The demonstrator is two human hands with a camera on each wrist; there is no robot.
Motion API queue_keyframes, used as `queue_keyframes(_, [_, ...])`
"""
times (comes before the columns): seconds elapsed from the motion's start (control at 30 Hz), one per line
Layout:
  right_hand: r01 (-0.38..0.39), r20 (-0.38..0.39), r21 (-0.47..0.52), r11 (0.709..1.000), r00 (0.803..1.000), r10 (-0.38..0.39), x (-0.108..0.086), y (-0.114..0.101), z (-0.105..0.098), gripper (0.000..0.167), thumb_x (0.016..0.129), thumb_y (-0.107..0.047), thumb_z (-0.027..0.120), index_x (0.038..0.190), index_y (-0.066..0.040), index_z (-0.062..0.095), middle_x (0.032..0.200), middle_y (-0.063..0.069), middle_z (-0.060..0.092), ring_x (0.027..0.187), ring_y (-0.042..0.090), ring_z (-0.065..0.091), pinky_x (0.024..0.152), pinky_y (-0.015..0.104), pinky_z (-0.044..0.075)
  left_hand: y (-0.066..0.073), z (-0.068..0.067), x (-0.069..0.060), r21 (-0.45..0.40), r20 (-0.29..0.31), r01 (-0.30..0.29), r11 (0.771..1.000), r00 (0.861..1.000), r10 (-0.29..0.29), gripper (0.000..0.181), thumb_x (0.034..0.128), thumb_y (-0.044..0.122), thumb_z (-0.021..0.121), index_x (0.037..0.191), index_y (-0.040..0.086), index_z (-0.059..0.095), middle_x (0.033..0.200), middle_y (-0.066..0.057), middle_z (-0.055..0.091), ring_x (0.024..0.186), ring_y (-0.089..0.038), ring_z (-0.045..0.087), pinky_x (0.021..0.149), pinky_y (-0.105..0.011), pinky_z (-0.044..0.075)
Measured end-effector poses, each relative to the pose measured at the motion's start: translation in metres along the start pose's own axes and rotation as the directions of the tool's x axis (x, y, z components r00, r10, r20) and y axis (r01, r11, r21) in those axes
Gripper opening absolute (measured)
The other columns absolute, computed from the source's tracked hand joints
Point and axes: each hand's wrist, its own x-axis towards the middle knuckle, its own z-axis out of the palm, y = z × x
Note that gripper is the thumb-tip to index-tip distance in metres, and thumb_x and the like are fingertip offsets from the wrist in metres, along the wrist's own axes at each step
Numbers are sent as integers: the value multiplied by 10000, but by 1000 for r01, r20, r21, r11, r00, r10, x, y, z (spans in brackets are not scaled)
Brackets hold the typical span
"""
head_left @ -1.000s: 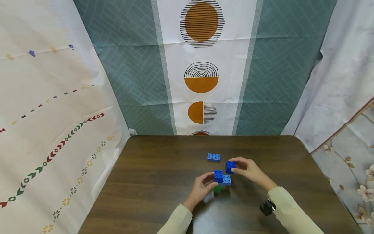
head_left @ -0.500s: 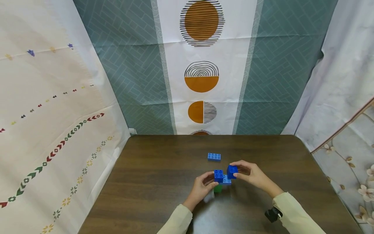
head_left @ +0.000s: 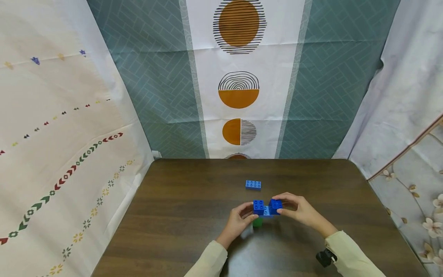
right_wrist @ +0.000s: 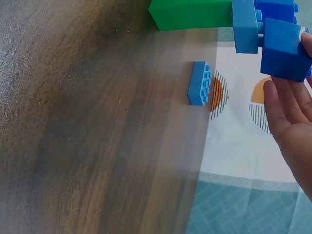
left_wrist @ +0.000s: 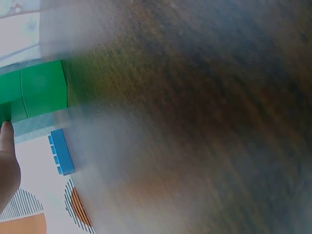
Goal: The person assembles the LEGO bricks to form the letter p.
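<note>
A tower of toy building blocks stands upright: stacked green blocks [right_wrist: 209,13], a light blue block [right_wrist: 245,29] laid across their top, and a dark blue block [head_left: 258,207] on its left end. My left hand [head_left: 235,225] holds the tower near its top; in the left wrist view a finger [left_wrist: 7,139] touches the green part. With its thumb and fingers, my right hand [head_left: 299,211] grips a second dark blue block [right_wrist: 285,51] at the light blue block's right end. That block sits slightly tilted, and studs show in a narrow gap beneath it.
A loose light blue block [head_left: 253,185] with two rows of studs lies on the brown wooden table [head_left: 187,204], behind the tower. Patterned cloths hang behind the table [head_left: 166,96] and along both sides. A small black device [head_left: 326,257] is worn at the right wrist.
The right hand has brought its dark blue block down and slightly right, from behind the tower onto the light blue block's right end. The left hand has stayed in place.
</note>
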Motion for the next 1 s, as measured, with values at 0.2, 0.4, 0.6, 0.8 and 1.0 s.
queue_keyframes(0.2, [28,8,25,999,1000,-29,1,0,2,366,885,-80,693,1243,-77,616,1174,108,624,1040,199,618,895,429,539,1,-1,1,5,1,-2,1000,1000,2,331,883,-1,664,1196,-85,598,1163,-278,617,1099,-426,589,941,-416,497])
queue_keyframes(0.4, [20,5,24,1000,1000,-20,1,2,3,375,878,-77,699,1243,-57,616,1172,116,625,1038,214,620,898,382,541,0,0,1,8,-1,-4,1000,1000,4,336,875,5,676,1190,-85,602,1155,-273,623,1094,-416,595,938,-412,501])
queue_keyframes(0.6, [14,2,-12,1000,1000,-14,1,-1,5,381,866,-58,707,1236,-52,619,1147,98,630,1020,214,626,883,506,521,0,0,1,16,-6,-10,1000,1000,10,337,875,-6,673,1193,-88,600,1155,-270,625,1087,-411,600,931,-389,508])
queue_keyframes(0.8, [14,-1,-45,999,1000,-14,2,-3,7,377,844,10,709,1208,32,613,1102,150,630,980,300,628,869,416,553,-1,0,1,20,-11,8,1000,1000,-7,340,870,-9,678,1194,-79,605,1150,-240,638,1078,-350,621,916,-300,518])
queue_keyframes(1.0, [59,7,-41,997,998,-58,4,-3,7,366,850,-46,722,1199,17,629,1053,74,639,955,218,635,860,336,557,-1,0,1,35,-15,6,999,1000,-6,337,868,-5,680,1191,-72,610,1144,-233,643,1071,-328,628,914,-298,519])
